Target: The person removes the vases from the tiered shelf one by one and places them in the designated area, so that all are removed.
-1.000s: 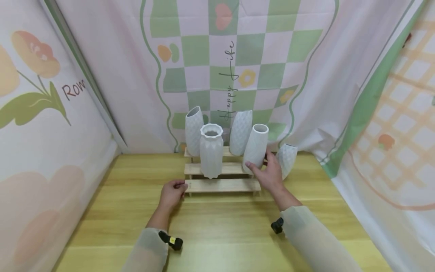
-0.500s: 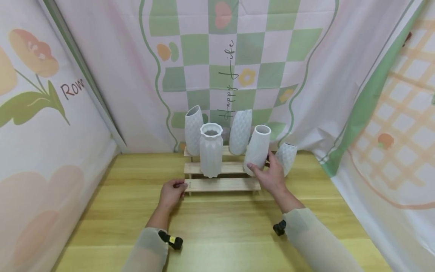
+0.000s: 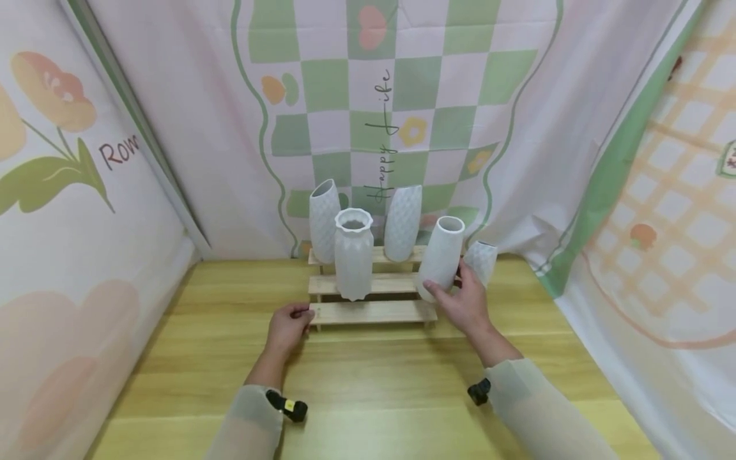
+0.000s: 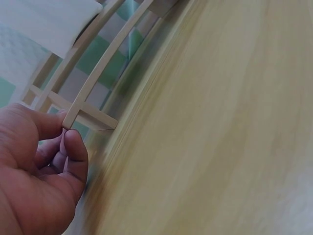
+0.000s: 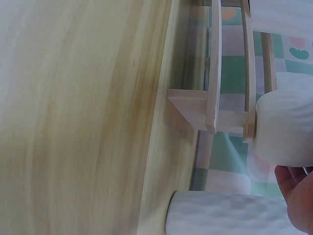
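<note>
A three-tier wooden stand stands on the table. My left hand pinches the left end of its lowest board, thumb and forefinger at the corner in the left wrist view. My right hand grips a smooth white vase low on its right side, thumb in front. This vase leans to the right at the right end of the middle tier; whether its base touches the board I cannot tell. A white vase with a scalloped rim stands on the middle tier's left part.
On the top tier stand two slant-mouthed, textured white vases, a left vase and a right vase. Another textured vase stands on the table right of the stand, partly behind my right hand. A patterned curtain hangs behind.
My right hand has moved slightly right and toward me with the smooth vase, which leans more and now covers part of the vase behind. My left hand stays at the stand's end.
</note>
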Motion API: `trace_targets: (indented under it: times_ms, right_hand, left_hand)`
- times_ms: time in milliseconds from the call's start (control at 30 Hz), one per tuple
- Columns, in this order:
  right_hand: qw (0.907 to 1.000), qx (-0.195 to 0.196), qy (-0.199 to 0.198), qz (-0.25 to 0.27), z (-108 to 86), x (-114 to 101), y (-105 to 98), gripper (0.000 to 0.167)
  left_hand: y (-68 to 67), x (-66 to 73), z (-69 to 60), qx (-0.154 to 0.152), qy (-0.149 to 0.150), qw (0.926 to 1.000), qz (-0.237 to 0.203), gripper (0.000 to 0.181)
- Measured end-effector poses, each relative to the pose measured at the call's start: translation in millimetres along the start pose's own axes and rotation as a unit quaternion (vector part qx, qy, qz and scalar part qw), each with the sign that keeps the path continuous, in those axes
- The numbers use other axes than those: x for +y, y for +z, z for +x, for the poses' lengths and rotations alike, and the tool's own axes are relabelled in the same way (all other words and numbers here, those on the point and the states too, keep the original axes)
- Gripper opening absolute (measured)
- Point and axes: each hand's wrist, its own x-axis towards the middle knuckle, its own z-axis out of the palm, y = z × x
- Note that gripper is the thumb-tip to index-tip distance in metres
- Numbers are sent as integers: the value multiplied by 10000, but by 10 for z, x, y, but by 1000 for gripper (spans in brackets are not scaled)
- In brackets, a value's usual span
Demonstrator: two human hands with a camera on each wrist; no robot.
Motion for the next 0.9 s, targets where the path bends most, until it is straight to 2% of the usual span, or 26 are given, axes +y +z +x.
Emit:
trace_targets:
  times_ms: [400,700,900]
  right_hand:
    - [9993,-10,366,17,-83,59,-109,91]
    - [9984,10,511,235,-132,116,-195,91]
    - [9983,46,574,116,-177,160,-249,91]
  left_hand:
    - [-14,4,9,-45,-31,10000,29,32]
    - [-13,18,-7,-70,-24,10000,48,32]
    - [-7,20,-11,-90,-54,9999,68,32]
